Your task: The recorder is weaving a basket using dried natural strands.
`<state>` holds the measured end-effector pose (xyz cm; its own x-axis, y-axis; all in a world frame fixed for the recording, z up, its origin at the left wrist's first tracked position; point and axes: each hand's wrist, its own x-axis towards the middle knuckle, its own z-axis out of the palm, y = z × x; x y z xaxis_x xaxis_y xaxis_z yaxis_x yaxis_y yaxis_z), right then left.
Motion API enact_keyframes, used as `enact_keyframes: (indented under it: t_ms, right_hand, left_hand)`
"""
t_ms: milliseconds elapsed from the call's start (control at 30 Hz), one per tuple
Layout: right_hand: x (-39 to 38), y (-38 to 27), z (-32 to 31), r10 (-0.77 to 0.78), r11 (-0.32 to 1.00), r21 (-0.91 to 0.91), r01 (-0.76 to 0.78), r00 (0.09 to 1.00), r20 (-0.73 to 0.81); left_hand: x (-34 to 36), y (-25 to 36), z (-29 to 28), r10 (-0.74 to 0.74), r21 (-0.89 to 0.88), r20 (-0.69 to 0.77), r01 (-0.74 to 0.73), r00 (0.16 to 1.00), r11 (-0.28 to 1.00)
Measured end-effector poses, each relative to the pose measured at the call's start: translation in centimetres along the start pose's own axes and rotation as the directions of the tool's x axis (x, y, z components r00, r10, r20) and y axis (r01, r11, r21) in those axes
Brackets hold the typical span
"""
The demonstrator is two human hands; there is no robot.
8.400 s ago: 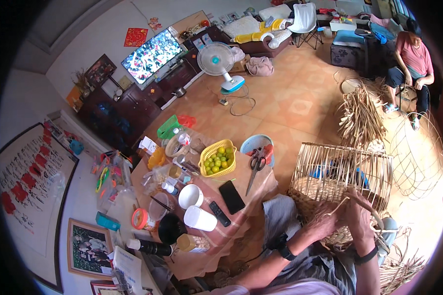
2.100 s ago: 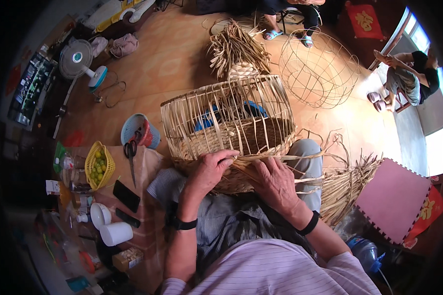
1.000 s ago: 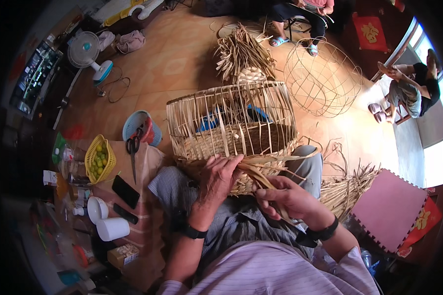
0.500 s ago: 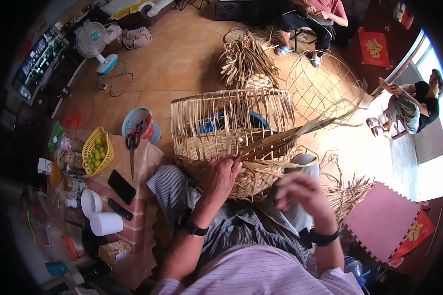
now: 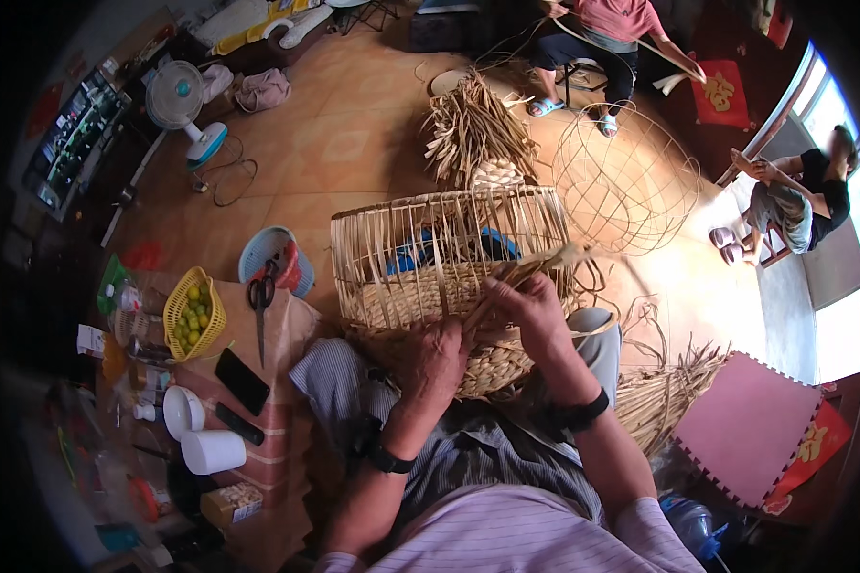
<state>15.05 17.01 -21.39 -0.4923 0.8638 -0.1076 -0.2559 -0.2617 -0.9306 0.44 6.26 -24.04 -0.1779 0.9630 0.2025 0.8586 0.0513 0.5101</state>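
Between my knees sits a round, half-woven basket (image 5: 401, 296), its lower wall braided from thick dry straw and its upper part bare upright stakes. Something blue shows through the stakes. My left hand (image 5: 437, 358) presses against the near side of the braid, its fingers closed round the base of a dry straw strand. Just to the right, my right hand (image 5: 535, 310) has its fingers closed on the same bundle of dry straw strands (image 5: 548, 261), whose loose ends point up and to the right. My fingertips partly cover the woven edge.
Left, a table (image 5: 272, 411) bears scissors (image 5: 261, 301), a phone (image 5: 242, 380), a yellow basket of green fruit (image 5: 193, 315) and white cups (image 5: 213, 451). Straw bundles (image 5: 473, 129) and a wire-like frame (image 5: 626, 181) lie ahead. A pink mat (image 5: 747, 425) is at right. Two people sit farther off.
My right hand has come in from the right and taken hold of the straw strands. Their long loose ends have been drawn in closer. The person at the back has stretched an arm out sideways.
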Motion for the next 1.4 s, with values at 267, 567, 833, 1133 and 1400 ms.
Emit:
enact_keyframes:
  t_ms: [267,567,833,1133,1400]
  right_hand:
    - [1.6,-1.1,0.6,-0.020,0.981,-0.192,0.037,0.996,0.086]
    - [2.4,-3.3,1.6,-0.148,0.559,-0.705,0.436,0.889,0.433]
    - [2.3,-2.5,1.0,-0.181,0.159,-0.892,0.423,0.901,0.395]
    - [1.8,-0.9,0.8,-0.328,-0.054,-0.765,0.642,0.712,0.621]
    - [0.7,0.5,2.3,-0.336,-0.142,-0.848,0.511,0.781,0.527]
  left_hand:
    - [-1.2,1.8,-0.6,0.142,0.088,-0.059,-0.136,0.988,0.987]
    - [-1.2,3.9,-0.1,0.172,0.808,0.107,-0.186,0.979,0.559]
    - [-0.8,4.5,0.2,0.102,0.810,0.109,-0.148,0.989,0.567]
    - [-1.0,5.1,-0.3,0.059,0.837,0.189,-0.192,0.980,0.513]
    - [-1.9,2.3,2.9,0.134,0.677,0.107,-0.172,0.985,0.715]
